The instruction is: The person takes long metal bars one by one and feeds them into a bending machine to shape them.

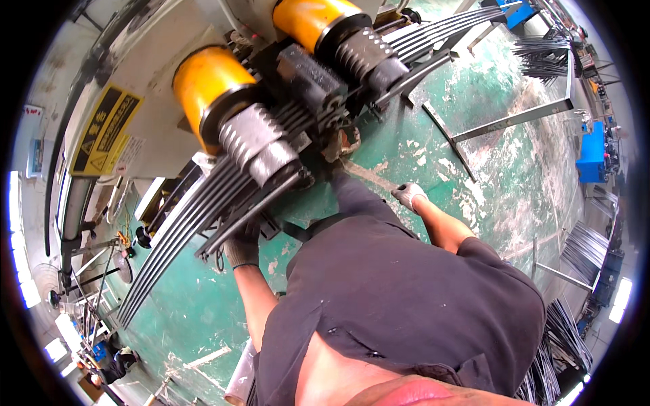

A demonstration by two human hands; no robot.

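My left hand, in a grey work glove, is at the near edge of a machine, under the end of a dark metal bar. Its fingers are hidden behind that bar, so any grip cannot be made out. My right hand, also gloved, hangs out to the right over the floor, away from the machine, with its fingers curled in and no object visible in it. Several long parallel metal rods run across the machine, beneath two yellow cylinders with dark, ridged metal ends.
A metal stand has feet on the worn green floor at right. Bundles of thin rods lie along the far right, near a blue box. A yellow-and-black warning label is on the machine's side. Another person appears at lower left.
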